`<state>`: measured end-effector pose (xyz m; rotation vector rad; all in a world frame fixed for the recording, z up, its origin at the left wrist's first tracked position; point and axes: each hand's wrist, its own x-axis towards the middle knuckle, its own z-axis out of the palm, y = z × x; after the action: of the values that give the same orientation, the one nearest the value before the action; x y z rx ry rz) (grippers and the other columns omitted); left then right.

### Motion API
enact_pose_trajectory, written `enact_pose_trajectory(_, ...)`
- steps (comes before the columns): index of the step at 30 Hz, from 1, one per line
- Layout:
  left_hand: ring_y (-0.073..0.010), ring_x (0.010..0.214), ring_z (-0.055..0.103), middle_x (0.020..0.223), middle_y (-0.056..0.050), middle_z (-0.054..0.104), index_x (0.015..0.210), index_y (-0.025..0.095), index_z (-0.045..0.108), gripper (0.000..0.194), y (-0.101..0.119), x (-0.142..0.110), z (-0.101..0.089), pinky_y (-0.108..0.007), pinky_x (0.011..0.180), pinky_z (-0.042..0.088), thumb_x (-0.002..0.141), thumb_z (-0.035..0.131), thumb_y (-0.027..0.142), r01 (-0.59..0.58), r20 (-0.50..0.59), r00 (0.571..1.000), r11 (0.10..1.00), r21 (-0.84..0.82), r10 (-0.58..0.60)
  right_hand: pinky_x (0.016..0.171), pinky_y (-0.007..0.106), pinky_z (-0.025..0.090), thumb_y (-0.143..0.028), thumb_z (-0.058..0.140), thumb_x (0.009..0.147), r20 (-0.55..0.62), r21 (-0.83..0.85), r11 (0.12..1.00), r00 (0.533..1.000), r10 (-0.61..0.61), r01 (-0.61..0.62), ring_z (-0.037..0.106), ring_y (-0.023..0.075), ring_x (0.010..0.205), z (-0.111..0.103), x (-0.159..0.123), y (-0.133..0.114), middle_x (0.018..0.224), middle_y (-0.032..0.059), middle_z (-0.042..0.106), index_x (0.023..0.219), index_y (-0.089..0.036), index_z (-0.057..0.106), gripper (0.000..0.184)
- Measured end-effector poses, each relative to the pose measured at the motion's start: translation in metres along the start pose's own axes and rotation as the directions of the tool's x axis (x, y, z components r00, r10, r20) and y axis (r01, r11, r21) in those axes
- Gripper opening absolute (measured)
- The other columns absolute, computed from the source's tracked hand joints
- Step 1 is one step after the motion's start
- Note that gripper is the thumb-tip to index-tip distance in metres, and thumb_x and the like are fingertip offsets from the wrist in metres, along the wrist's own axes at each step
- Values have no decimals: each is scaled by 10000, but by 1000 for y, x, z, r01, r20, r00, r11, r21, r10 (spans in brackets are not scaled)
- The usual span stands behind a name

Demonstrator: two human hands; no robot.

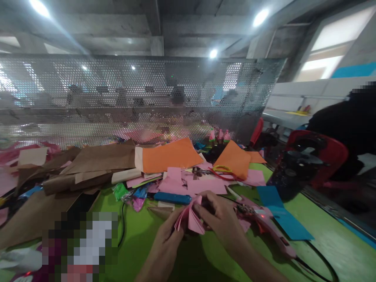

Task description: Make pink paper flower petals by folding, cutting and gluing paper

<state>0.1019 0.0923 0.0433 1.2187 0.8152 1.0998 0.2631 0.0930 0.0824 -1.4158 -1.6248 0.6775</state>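
A pink folded paper piece (192, 219), with several leaves fanned out, is held above the green table between my hands. My left hand (169, 233) grips its lower left side, fingers closed. On its right side, my right hand (216, 213) has its fingers bent around the folds; some fingertips are hidden behind the paper. Just behind the hands lies a blue bar-shaped object (172, 197). To the right rests a pink glue gun (273, 229) with a red light and a black cord. Flat pink paper (205, 186) lies beyond.
Orange sheets (169, 156) and brown paper (100, 156) pile along a perforated metal screen (132, 90). Scissors with a yellow handle (222, 169) lie among them. A blue sheet (283, 213) and a dark container (289, 172) stand at right. A person in black (346, 113) is beyond.
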Motion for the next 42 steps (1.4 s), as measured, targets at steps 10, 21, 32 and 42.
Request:
enact_pose_trajectory(10, -248, 1116, 599, 1178, -85, 682, 1192, 217, 632, 369, 12, 5, -14, -350, 946, 460, 834, 577, 288, -11, 98, 995, 990, -142, 25, 552, 241, 337, -234, 539, 890, 41, -205, 968, 990, -137, 143, 518, 148, 591, -3, -2, -9, 622, -26, 576, 668, -203, 532, 224)
enact_pose_trajectory(21, -138, 547, 605, 708, -11, 688, 1196, 155, 605, 406, -2, 4, 4, -232, 529, 481, 844, 523, 340, 107, 73, 992, 994, -24, -105, 623, 245, 433, -350, 526, 941, 116, -22, 996, 990, -82, 85, 625, 172, 690, 7, -7, -9, 757, -2, 697, 862, -219, 649, 196)
enact_pose_trajectory(32, -132, 565, 611, 746, -15, 675, 1055, 144, 638, 274, -5, 4, 4, -234, 548, 502, 861, 461, 222, 15, 90, 996, 995, 98, -24, 616, 244, 394, -285, 521, 945, 103, -162, 973, 983, -150, 165, 595, 150, 676, 8, -9, -4, 745, -15, 649, 800, -210, 614, 188)
enact_pose_trajectory(42, -81, 563, 502, 727, 27, 595, 1112, 156, 617, 351, 4, 1, 8, -204, 567, 457, 766, 565, 127, 110, 122, 987, 992, -65, -102, 671, 279, 402, -302, 502, 956, 97, -253, 935, 968, -232, 250, 600, 178, 755, 10, -12, -5, 818, 13, 666, 906, -228, 653, 175)
